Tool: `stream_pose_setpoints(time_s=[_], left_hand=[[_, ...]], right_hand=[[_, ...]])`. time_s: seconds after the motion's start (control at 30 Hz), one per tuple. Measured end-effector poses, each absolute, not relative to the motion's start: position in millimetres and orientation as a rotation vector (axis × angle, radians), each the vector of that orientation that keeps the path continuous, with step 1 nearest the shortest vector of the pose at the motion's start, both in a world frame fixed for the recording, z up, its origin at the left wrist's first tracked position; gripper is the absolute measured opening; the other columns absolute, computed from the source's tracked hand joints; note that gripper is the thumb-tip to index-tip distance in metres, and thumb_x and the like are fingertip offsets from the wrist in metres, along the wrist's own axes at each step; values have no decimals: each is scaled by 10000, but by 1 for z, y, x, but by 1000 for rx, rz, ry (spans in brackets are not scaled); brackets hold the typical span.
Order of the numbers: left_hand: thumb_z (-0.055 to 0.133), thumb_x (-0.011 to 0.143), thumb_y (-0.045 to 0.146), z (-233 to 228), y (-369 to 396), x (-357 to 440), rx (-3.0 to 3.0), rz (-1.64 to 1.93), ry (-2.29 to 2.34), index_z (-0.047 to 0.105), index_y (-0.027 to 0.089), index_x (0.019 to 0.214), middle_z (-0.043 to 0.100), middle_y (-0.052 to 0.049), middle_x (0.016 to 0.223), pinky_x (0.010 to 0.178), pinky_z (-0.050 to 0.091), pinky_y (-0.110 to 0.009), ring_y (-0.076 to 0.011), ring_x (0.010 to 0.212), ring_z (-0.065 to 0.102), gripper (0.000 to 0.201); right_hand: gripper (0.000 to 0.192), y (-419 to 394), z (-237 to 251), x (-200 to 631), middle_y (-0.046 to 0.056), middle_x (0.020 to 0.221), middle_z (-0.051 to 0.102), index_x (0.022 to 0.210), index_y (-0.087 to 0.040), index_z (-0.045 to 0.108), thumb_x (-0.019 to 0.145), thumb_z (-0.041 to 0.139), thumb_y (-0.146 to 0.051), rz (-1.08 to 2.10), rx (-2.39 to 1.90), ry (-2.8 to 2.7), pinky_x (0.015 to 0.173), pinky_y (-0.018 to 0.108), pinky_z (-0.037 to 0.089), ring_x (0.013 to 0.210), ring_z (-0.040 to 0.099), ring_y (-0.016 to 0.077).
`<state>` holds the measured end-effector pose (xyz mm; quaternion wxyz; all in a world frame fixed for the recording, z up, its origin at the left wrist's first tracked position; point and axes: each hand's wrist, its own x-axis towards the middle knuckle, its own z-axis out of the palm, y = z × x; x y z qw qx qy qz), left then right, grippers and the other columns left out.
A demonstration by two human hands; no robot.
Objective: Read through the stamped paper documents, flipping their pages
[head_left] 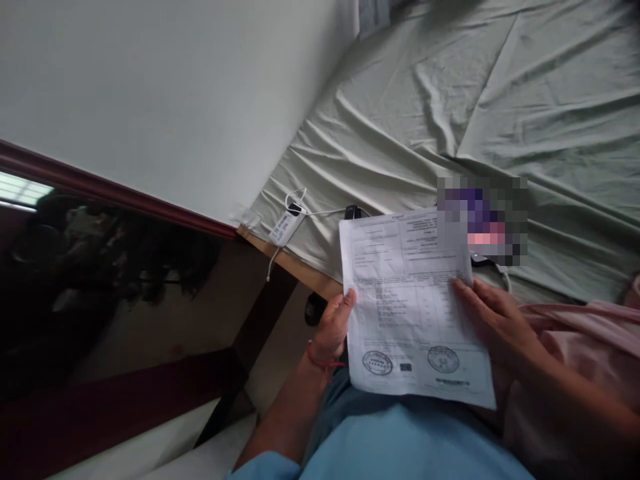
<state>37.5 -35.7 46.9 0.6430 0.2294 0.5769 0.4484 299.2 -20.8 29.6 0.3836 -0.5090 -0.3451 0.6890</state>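
Note:
A printed paper document (405, 300) with two oval stamps near its lower edge is held out flat before my body. My left hand (336, 327) pinches its left edge, thumb on top, with a red thread round the wrist. At the right edge my right hand (495, 310) is closed on the sheet, its thumb over the front; the fingertips behind the paper are hidden. The print is too small to read. Beyond the upper right corner of the document, a phone-like thing (483, 259) is mostly covered by a pixelated patch.
A pale green sheet (500, 127) covers the bed. On its left edge lies a white power strip (287, 227) with cables. Pink cloth (580, 333) lies at my right. A white wall (165, 100) and a dark red-framed mirror-like panel (115, 187) stand at left.

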Motion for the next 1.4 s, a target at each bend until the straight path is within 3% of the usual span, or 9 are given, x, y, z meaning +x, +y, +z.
stream_pose_setpoints(time_s=[0.2, 0.33, 0.47, 0.63, 0.8, 0.97, 1.17, 1.4], left_hand=[[790, 752, 614, 37, -5, 30, 706, 1276, 1506, 722, 153, 1042, 757, -91, 1077, 928, 534, -348, -248, 1051, 695, 549], [822, 672, 640, 28, 4, 29, 715, 1181, 1584, 726, 120, 973, 756, -91, 908, 813, 539, -351, -263, 921, 708, 608], [874, 605, 581, 21, 8, 24, 615, 1149, 1541, 709, 123, 894, 737, -62, 843, 757, 511, -304, -207, 818, 682, 566], [831, 677, 551, 20, 21, 18, 671, 1238, 1558, 652, 134, 799, 679, -8, 773, 709, 463, -250, -131, 727, 600, 470], [768, 767, 561, 16, 25, 24, 722, 1275, 1503, 600, 154, 837, 668, -11, 829, 774, 475, -273, -148, 803, 608, 446], [765, 788, 488, 9, 22, 28, 743, 1280, 1515, 566, 160, 850, 650, -4, 815, 751, 468, -267, -140, 774, 593, 390], [771, 787, 447, 12, 22, 30, 645, 1355, 1429, 577, 157, 887, 663, -12, 852, 817, 482, -281, -148, 835, 616, 363], [784, 757, 522, 9, 22, 34, 664, 1358, 1464, 622, 147, 881, 689, -26, 873, 817, 491, -292, -159, 836, 629, 427]], right_hand=[[533, -24, 27, 294, 58, 815, 757, 1193, -179, 691, 889, 626, -612, 1925, -1288, -898, 553, 318, 551, 615, 687, 211], [517, -24, 24, 294, 64, 837, 762, 1156, -177, 711, 881, 624, -605, 1954, -1336, -919, 538, 309, 531, 637, 692, 225], [501, -21, 28, 297, 63, 792, 754, 1124, -183, 732, 887, 601, -605, 1948, -1396, -963, 542, 320, 526, 617, 680, 232], [498, -23, 28, 297, 59, 748, 731, 1126, -198, 726, 907, 581, -621, 1872, -1368, -1050, 579, 356, 557, 647, 690, 255], [507, -27, 15, 297, 94, 974, 767, 1210, -222, 686, 948, 522, -622, 1738, -1340, -1231, 622, 379, 579, 785, 720, 284], [447, -27, 11, 298, 87, 1055, 759, 1202, -263, 696, 961, 512, -592, 1668, -1327, -1323, 702, 410, 593, 907, 718, 313], [422, -26, 16, 298, 86, 984, 741, 1158, -264, 684, 943, 529, -592, 1544, -1409, -1346, 722, 438, 583, 830, 687, 294], [377, -23, 15, 298, 62, 796, 690, 931, -258, 669, 925, 533, -609, 1486, -1454, -1375, 700, 434, 562, 755, 654, 280]])
